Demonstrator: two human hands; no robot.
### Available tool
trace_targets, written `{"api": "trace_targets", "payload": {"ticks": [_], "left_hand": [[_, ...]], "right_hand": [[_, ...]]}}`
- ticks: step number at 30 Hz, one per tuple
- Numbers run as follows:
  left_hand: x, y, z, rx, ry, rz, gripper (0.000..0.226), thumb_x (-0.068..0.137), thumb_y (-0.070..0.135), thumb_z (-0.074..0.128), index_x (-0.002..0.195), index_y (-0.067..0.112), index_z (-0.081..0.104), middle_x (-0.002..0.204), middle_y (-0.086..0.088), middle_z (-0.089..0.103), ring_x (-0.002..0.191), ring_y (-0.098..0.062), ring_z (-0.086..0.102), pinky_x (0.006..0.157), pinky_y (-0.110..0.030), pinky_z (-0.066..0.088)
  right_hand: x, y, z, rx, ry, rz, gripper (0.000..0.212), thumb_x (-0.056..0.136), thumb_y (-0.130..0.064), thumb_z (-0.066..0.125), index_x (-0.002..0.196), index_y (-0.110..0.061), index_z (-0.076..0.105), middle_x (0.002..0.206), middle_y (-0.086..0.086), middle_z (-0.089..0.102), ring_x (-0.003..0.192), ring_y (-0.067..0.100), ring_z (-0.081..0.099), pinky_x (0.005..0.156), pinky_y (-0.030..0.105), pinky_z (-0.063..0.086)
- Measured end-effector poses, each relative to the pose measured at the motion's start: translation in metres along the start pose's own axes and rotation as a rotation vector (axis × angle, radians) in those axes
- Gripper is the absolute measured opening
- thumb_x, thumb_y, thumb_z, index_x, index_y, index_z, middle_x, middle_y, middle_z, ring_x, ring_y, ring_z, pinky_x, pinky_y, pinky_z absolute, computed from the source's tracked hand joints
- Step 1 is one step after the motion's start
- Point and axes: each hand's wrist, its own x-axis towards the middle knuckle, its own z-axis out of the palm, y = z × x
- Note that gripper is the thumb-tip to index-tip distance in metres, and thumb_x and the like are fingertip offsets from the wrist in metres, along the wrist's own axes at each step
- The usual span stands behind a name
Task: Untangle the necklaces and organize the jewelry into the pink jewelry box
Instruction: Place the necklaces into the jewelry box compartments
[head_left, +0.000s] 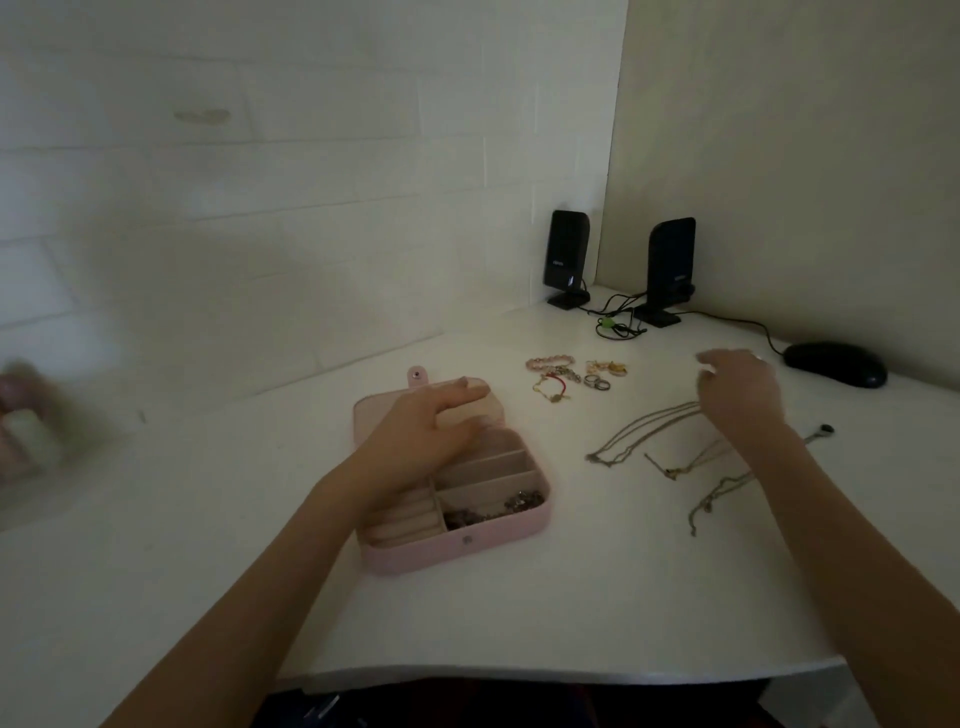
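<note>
Surface: white desk (519, 613) in a corner of pale walls.
Box: pink jewelry box (457, 545) lies open at centre, lid flat behind; a dark chain (493, 509) sits in its front compartment.
Left hand (421, 436): fingers straight, resting over the box's rear compartments and lid.
Right hand (737, 395): blurred, fingers loosely bent above the necklaces (644, 431); whether it pinches a chain I cannot tell.
Necklaces: spread on the desk right of the box, under and before the right hand.
Other jewelry: bracelets and rings (576, 374) behind, between the hands.
Background: two black speakers (670, 265), a black mouse (836, 364).
</note>
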Motion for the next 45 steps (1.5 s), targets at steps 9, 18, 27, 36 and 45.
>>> {"api": "trace_targets", "payload": {"ticks": [9, 18, 27, 36, 45], "left_hand": [[0.033, -0.001, 0.027, -0.094, 0.006, 0.075, 0.033, 0.088, 0.018, 0.062, 0.119, 0.028, 0.063, 0.126, 0.016, 0.056, 0.126, 0.011, 0.036, 0.108, -0.015, 0.020], [0.030, 0.003, 0.025, -0.199, 0.023, 0.040, 0.040, 0.086, 0.020, 0.065, 0.124, 0.030, 0.057, 0.126, 0.015, 0.058, 0.121, 0.007, 0.045, 0.108, -0.020, 0.030], [0.029, 0.016, 0.024, -0.619, -0.247, -0.073, 0.024, 0.090, 0.009, 0.059, 0.114, 0.012, 0.059, 0.086, -0.007, 0.074, 0.085, -0.021, 0.070, 0.081, -0.028, 0.054], [0.028, 0.009, -0.005, -0.518, -0.406, -0.083, 0.018, 0.092, 0.018, 0.056, 0.085, 0.009, 0.070, 0.066, -0.002, 0.065, 0.064, -0.016, 0.068, 0.059, -0.019, 0.053], [0.009, 0.013, -0.026, -0.358, -0.622, 0.089, 0.010, 0.079, 0.027, 0.071, 0.085, 0.023, 0.077, 0.089, 0.005, 0.075, 0.085, -0.006, 0.069, 0.074, -0.012, 0.050]], "right_hand": [[0.019, 0.026, 0.020, -0.338, 0.011, 0.160, 0.015, 0.088, -0.001, 0.049, 0.097, -0.001, 0.062, 0.097, 0.017, 0.062, 0.091, 0.029, 0.057, 0.077, 0.034, 0.044], [-0.020, -0.041, 0.026, 0.366, 0.013, -0.222, 0.007, 0.091, -0.013, 0.058, 0.094, -0.018, 0.059, 0.091, -0.001, 0.064, 0.072, 0.008, 0.060, 0.057, 0.012, 0.044], [-0.050, -0.154, 0.010, 1.259, -0.203, -0.359, 0.006, 0.094, -0.005, 0.053, 0.099, -0.006, 0.053, 0.087, 0.009, 0.062, 0.061, 0.020, 0.069, 0.052, 0.032, 0.057], [-0.030, -0.107, -0.004, 1.686, -0.148, 0.175, 0.015, 0.097, -0.007, 0.047, 0.112, -0.009, 0.048, 0.088, 0.007, 0.057, 0.057, 0.011, 0.055, 0.054, 0.024, 0.054], [-0.048, -0.115, 0.003, 1.417, -0.343, 0.017, 0.008, 0.094, -0.004, 0.053, 0.102, -0.006, 0.053, 0.085, 0.009, 0.061, 0.055, 0.015, 0.067, 0.054, 0.026, 0.056]]}}
